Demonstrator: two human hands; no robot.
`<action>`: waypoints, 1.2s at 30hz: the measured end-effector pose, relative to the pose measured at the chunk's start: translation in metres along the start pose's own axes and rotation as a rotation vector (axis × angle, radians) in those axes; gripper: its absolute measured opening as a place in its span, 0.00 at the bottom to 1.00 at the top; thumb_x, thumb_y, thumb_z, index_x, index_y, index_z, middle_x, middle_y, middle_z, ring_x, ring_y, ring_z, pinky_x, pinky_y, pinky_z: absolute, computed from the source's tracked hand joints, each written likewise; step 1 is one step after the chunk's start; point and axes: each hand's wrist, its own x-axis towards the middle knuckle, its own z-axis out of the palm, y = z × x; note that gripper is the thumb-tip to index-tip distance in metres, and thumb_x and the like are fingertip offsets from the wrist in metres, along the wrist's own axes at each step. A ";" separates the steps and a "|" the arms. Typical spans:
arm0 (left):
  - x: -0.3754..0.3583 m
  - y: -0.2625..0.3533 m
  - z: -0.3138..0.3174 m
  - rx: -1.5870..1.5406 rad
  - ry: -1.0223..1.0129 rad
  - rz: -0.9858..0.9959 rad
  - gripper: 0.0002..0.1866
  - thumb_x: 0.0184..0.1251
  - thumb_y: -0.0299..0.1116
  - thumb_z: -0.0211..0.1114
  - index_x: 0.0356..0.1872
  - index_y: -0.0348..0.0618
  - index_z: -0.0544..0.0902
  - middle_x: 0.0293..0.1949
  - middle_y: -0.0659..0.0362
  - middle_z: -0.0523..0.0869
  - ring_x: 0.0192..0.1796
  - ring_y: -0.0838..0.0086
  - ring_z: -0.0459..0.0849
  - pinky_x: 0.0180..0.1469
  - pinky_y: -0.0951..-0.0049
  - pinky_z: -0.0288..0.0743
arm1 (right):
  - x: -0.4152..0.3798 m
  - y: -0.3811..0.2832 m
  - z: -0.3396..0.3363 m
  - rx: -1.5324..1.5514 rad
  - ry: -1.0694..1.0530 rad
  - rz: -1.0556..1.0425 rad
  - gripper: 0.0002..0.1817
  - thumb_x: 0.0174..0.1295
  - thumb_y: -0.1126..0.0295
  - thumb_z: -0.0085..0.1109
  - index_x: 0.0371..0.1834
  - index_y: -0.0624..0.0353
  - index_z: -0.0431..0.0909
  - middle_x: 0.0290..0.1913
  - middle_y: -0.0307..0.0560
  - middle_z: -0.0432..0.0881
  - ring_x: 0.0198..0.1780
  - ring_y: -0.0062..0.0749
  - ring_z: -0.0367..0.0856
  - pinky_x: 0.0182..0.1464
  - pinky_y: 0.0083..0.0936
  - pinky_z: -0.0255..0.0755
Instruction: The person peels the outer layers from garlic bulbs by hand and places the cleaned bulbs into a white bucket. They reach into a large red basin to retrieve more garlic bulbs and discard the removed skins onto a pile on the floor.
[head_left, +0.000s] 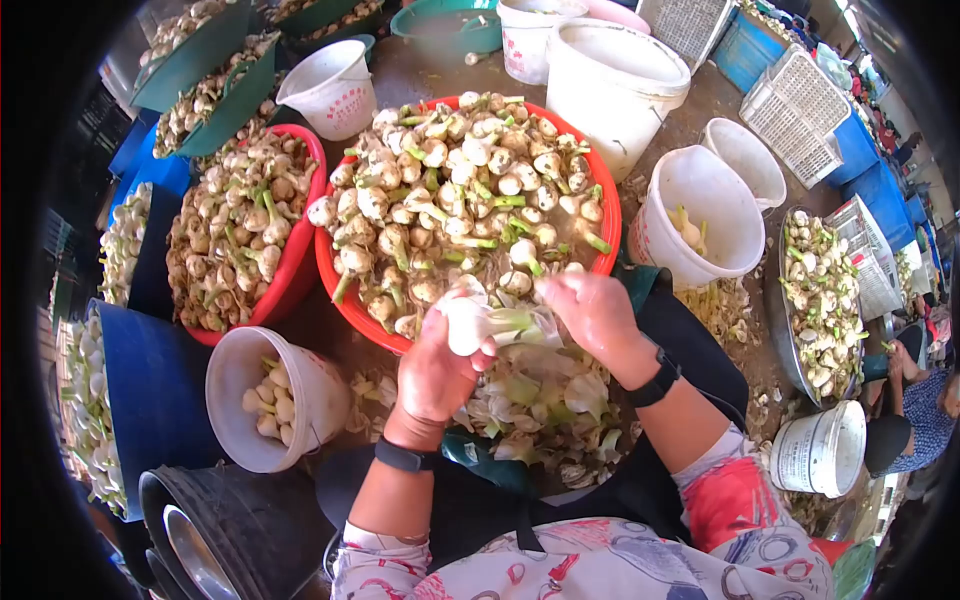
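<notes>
Nearest, a patterned shirt [540, 565] covers the person's lap, and each wrist wears a dark band [658, 380]. The left hand [430, 365] grips a peeled white garlic bulb [465, 325], its pale green stalk pointing toward the right hand [597, 310], whose fingers curl inward just beside it; whether they pinch anything I cannot tell. Below the bulb lies a heap of peelings [530, 440]. To the left, a tilted white bucket [325, 390] holds clean bulbs [270, 405]. Just past the hands, a wide orange-red tub [612, 215] is piled with soil-stained garlic [440, 200], a red tub [290, 295] of more standing to its left. Farther right is a metal basin [778, 300] of bulbs. Beyond the orange-red tub stand a tall white bucket [600, 120] and a green basin [440, 40].
</notes>
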 end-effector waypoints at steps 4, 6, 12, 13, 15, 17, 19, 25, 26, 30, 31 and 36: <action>0.001 -0.004 -0.008 -0.034 -0.039 -0.048 0.24 0.61 0.47 0.55 0.53 0.44 0.63 0.37 0.58 0.75 0.31 0.72 0.74 0.29 0.76 0.68 | 0.002 -0.009 0.019 0.181 -0.248 -0.226 0.07 0.52 0.67 0.51 0.25 0.57 0.75 0.21 0.51 0.75 0.25 0.47 0.75 0.27 0.37 0.67; 0.001 -0.007 -0.006 0.537 0.049 0.081 0.24 0.56 0.38 0.62 0.51 0.43 0.66 0.38 0.57 0.75 0.33 0.72 0.74 0.36 0.73 0.70 | -0.002 -0.011 0.020 0.154 -0.231 -0.249 0.07 0.53 0.67 0.51 0.24 0.58 0.74 0.21 0.51 0.75 0.25 0.47 0.75 0.27 0.37 0.67; -0.004 -0.009 -0.011 1.306 0.057 0.323 0.24 0.48 0.29 0.65 0.47 0.35 0.70 0.41 0.53 0.75 0.43 0.70 0.75 0.48 0.74 0.67 | -0.013 -0.009 0.033 -0.084 -0.182 -0.151 0.12 0.56 0.65 0.48 0.20 0.60 0.72 0.18 0.48 0.74 0.22 0.40 0.76 0.23 0.32 0.67; -0.005 -0.008 -0.011 1.314 -0.041 0.362 0.25 0.49 0.29 0.65 0.49 0.35 0.69 0.42 0.52 0.75 0.44 0.70 0.75 0.49 0.75 0.67 | -0.006 -0.009 0.024 0.270 -0.466 0.225 0.12 0.58 0.65 0.47 0.21 0.60 0.72 0.16 0.45 0.73 0.21 0.34 0.74 0.21 0.28 0.65; -0.008 -0.008 -0.006 1.047 -0.042 0.291 0.25 0.53 0.31 0.62 0.52 0.37 0.67 0.44 0.53 0.75 0.47 0.69 0.74 0.49 0.72 0.69 | -0.003 -0.012 0.017 0.622 -0.725 0.596 0.13 0.59 0.65 0.47 0.21 0.60 0.72 0.15 0.41 0.72 0.19 0.28 0.73 0.20 0.23 0.64; -0.008 -0.010 0.000 0.768 -0.035 0.219 0.24 0.57 0.32 0.60 0.55 0.39 0.64 0.47 0.53 0.74 0.49 0.69 0.74 0.48 0.70 0.71 | -0.017 -0.017 0.024 0.580 -0.503 0.394 0.11 0.59 0.67 0.46 0.23 0.61 0.70 0.16 0.44 0.71 0.19 0.31 0.72 0.20 0.25 0.63; -0.007 -0.009 0.004 0.047 -0.089 0.165 0.24 0.62 0.41 0.54 0.57 0.41 0.63 0.50 0.49 0.73 0.54 0.60 0.72 0.52 0.62 0.69 | -0.036 -0.025 0.038 0.544 -0.283 0.186 0.09 0.60 0.69 0.46 0.25 0.62 0.69 0.18 0.46 0.70 0.19 0.34 0.71 0.21 0.26 0.63; -0.013 -0.001 -0.017 -0.341 0.021 0.013 0.28 0.59 0.57 0.41 0.36 0.39 0.75 0.31 0.52 0.75 0.33 0.62 0.71 0.35 0.64 0.69 | -0.062 -0.048 0.033 0.273 -0.229 -0.343 0.06 0.55 0.71 0.48 0.26 0.61 0.69 0.22 0.53 0.72 0.25 0.50 0.72 0.27 0.35 0.65; -0.013 0.001 -0.016 -0.322 0.046 0.008 0.28 0.58 0.57 0.41 0.34 0.39 0.75 0.30 0.52 0.75 0.31 0.63 0.72 0.33 0.65 0.69 | -0.064 -0.036 0.039 0.146 -0.441 -0.250 0.07 0.54 0.69 0.47 0.24 0.60 0.69 0.24 0.53 0.74 0.28 0.50 0.73 0.28 0.36 0.66; -0.006 0.009 -0.003 -0.221 0.187 -0.029 0.26 0.61 0.55 0.38 0.31 0.40 0.74 0.26 0.54 0.76 0.24 0.69 0.73 0.24 0.74 0.68 | -0.040 -0.006 0.032 -0.506 -0.791 -0.093 0.09 0.57 0.65 0.45 0.28 0.59 0.71 0.29 0.52 0.76 0.31 0.47 0.75 0.29 0.34 0.67; -0.006 0.006 -0.009 -0.190 0.133 -0.044 0.25 0.62 0.53 0.37 0.31 0.40 0.74 0.24 0.55 0.77 0.23 0.71 0.74 0.22 0.78 0.69 | -0.027 -0.019 0.021 -0.167 -0.521 -0.021 0.09 0.56 0.64 0.48 0.30 0.59 0.72 0.30 0.51 0.77 0.32 0.45 0.76 0.31 0.33 0.69; 0.003 -0.003 0.016 0.327 0.468 0.081 0.17 0.65 0.47 0.43 0.30 0.46 0.73 0.21 0.66 0.74 0.18 0.82 0.68 0.16 0.82 0.58 | -0.005 -0.055 0.028 0.331 0.020 -0.217 0.10 0.57 0.68 0.52 0.38 0.63 0.73 0.29 0.46 0.75 0.27 0.30 0.73 0.31 0.23 0.68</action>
